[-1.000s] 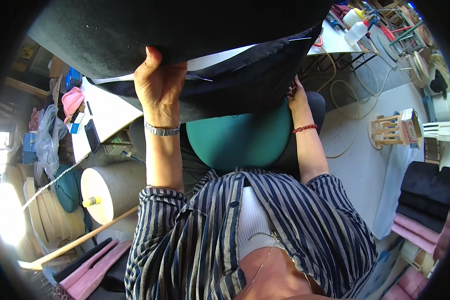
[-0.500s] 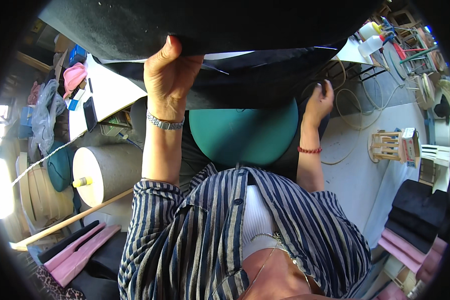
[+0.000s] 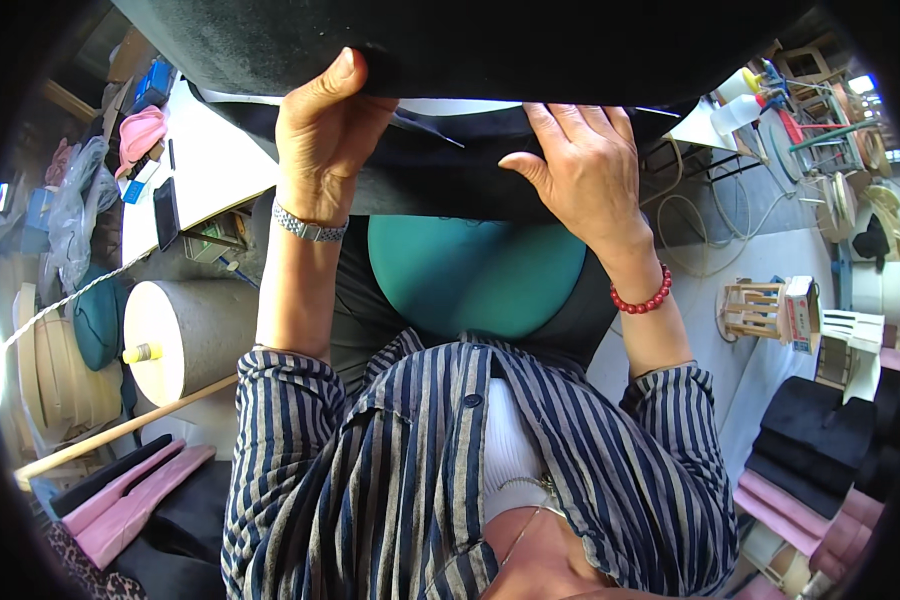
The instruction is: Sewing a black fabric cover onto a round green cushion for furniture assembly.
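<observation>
A large black fabric-covered piece [image 3: 470, 50], perhaps an upholstered cushion, fills the top of the view. Below its edge hangs a black cloth flap [image 3: 440, 190], with a strip of white showing between the two. My left hand [image 3: 325, 145] grips the piece's lower edge, thumb on the outer face and fingers tucked under, partly hidden. On the right, my right hand [image 3: 585, 180] rests on the black flap with fingers stretched out and thumb apart; its fingertips reach up to the edge of the upper piece.
A teal rounded surface [image 3: 470, 270] lies between my legs. To the left are a white table [image 3: 205, 150], a large roll [image 3: 185, 335] and a wooden pole [image 3: 130, 430]. At right stand white bottles [image 3: 738, 115], a small wooden stool [image 3: 755, 308] and stacked black and pink pieces [image 3: 810, 430].
My right hand has moved left and up from beside the black flap onto it, its fingers now stretched out. My left hand keeps its grip on the edge.
</observation>
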A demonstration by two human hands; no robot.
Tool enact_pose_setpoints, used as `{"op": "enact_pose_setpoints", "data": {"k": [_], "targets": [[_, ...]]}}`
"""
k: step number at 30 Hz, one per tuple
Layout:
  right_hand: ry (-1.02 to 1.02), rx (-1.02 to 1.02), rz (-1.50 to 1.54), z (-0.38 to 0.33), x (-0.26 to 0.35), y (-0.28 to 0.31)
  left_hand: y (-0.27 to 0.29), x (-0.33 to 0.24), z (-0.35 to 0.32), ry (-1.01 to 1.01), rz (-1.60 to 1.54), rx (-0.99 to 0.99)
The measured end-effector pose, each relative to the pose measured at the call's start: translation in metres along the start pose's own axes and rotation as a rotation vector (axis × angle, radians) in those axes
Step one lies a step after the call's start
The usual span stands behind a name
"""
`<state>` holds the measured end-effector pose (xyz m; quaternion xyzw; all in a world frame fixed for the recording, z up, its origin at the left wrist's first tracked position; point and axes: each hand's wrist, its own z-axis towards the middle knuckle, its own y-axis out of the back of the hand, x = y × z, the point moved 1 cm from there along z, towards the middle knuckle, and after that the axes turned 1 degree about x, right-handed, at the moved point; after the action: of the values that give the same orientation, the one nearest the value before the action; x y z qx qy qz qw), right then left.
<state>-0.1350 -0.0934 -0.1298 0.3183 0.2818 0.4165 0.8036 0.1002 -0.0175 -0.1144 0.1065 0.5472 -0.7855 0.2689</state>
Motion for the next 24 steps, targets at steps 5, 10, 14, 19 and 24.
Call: {"op": "enact_pose_setpoints", "data": {"k": [5,10,14,19,24], "targets": [[0.075,0.085,0.006,0.017,0.007,0.015,0.000,-0.019,-0.002,0.053,0.050,0.007],[0.024,0.221,0.017,0.016,0.005,0.019,-0.013,-0.016,0.002,0.046,0.046,0.052],[0.092,0.171,0.057,0.022,0.008,0.023,-0.014,-0.029,0.002,0.046,0.010,0.114],[0.139,0.115,0.068,0.041,0.034,0.039,-0.005,-0.060,-0.006,0.042,-0.097,0.150],[0.043,0.143,0.041,0.030,0.056,0.028,0.020,-0.065,-0.012,0.002,-0.095,0.261]]}}
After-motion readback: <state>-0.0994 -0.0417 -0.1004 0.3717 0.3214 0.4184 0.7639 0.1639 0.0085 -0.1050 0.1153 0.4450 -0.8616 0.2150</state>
